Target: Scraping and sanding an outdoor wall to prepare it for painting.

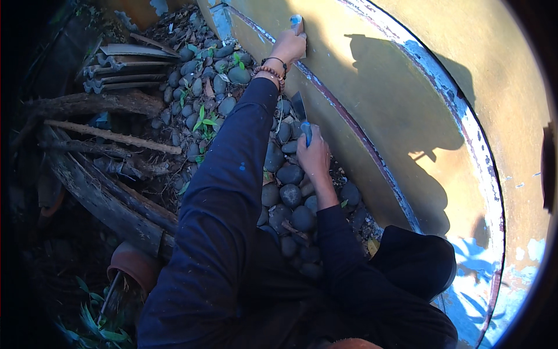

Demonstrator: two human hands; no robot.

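My left hand (289,45), with dark bracelets at the wrist, is stretched far forward against the yellowish wall (372,104). It is closed round a small tool with a pale blue end (297,22); most of the tool is hidden by the fingers, so its kind is unclear. Nearer to me, my right hand (314,152) grips a putty knife (306,132) by its blue handle. The knife's flat dark blade (299,107) points away from me, above the stones beside the wall. Along the wall runs a narrow raised ridge (349,120) with worn reddish and white paint.
Rounded grey stones (290,195) fill the strip along the wall's foot. To the left lie stacked roof tiles (125,70), thick branches (99,104) and a weathered curved plank (110,192). A clay pot (135,264) lies at lower left. Shadows fall across the wall.
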